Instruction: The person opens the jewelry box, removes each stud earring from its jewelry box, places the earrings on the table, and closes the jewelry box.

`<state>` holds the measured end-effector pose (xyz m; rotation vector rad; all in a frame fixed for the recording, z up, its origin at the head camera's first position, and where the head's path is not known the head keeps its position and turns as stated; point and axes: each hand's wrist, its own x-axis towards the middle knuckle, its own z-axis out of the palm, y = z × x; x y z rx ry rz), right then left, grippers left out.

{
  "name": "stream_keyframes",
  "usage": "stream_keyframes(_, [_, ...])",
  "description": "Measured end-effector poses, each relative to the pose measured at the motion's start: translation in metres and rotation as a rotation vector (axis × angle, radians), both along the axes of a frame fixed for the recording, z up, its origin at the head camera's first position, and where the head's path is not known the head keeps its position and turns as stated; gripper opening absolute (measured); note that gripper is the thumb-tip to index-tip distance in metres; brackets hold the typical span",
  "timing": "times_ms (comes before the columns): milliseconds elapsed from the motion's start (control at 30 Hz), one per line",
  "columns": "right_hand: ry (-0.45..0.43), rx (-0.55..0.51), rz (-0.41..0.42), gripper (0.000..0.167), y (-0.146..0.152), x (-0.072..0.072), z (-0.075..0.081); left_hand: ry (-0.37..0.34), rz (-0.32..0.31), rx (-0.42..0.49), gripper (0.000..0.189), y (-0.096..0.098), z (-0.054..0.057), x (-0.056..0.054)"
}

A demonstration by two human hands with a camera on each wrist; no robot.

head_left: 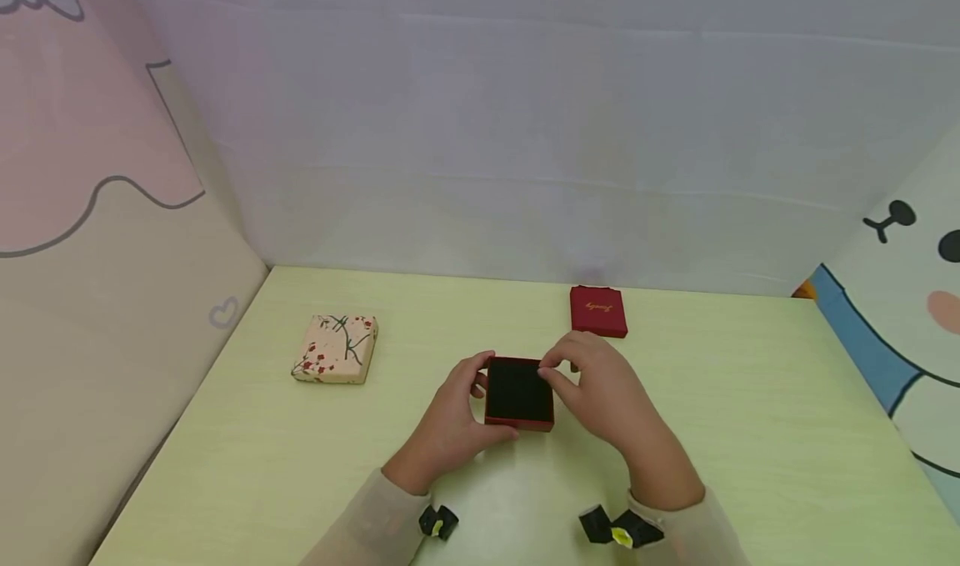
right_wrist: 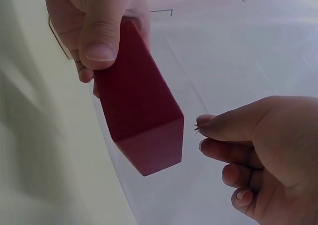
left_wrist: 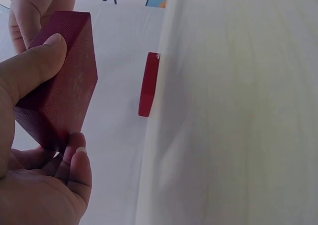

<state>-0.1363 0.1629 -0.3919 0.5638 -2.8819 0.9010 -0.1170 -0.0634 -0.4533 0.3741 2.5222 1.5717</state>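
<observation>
My left hand (head_left: 454,416) grips a small dark-red jewelry box (left_wrist: 77,81), thumb on the near side and fingers on the far side. In the head view its top is open and shows a black lining (head_left: 517,389); the right wrist view shows its plain red outer sides. Beside the box's right upper corner, my right hand (head_left: 592,383) pinches a tiny thin piece (right_wrist: 197,129) between thumb and forefinger. Only its fine spiky end sticks out; I cannot tell what it is. In the right wrist view the pinching fingertips are apart from the box's edge.
A red square lid (head_left: 597,312) with gold lettering lies near the table's back edge, right of centre. To the left sits a cream box (head_left: 336,349) printed with branches and red blossoms. The pale table (head_left: 750,399) meets a white backdrop (head_left: 525,132) behind.
</observation>
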Motion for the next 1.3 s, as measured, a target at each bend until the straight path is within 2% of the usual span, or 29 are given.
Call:
stream_keyframes(433, [0.019,-0.057,-0.070,0.006,0.023,-0.010,-0.001,-0.011,0.004,0.001,0.101,0.000,-0.002,-0.001])
stream_keyframes(733, [0.006,-0.056,-0.089,0.006,0.029,-0.012,-0.002,-0.027,-0.006,-0.011,0.101,0.003,-0.003,0.000])
stream_keyframes(900, [0.007,0.009,-0.071,0.005,0.030,-0.017,-0.005,-0.035,0.003,-0.009,0.102,0.004,-0.002,0.000])
stream_keyframes(1067, [0.020,0.112,-0.051,0.008,0.036,-0.029,-0.012,-0.034,-0.001,0.000,0.101,0.003,-0.003,-0.001])
stream_keyframes(1300, [0.109,0.223,0.026,0.010,0.043,-0.046,-0.022,-0.035,-0.007,0.009,0.103,0.003,-0.004,-0.001])
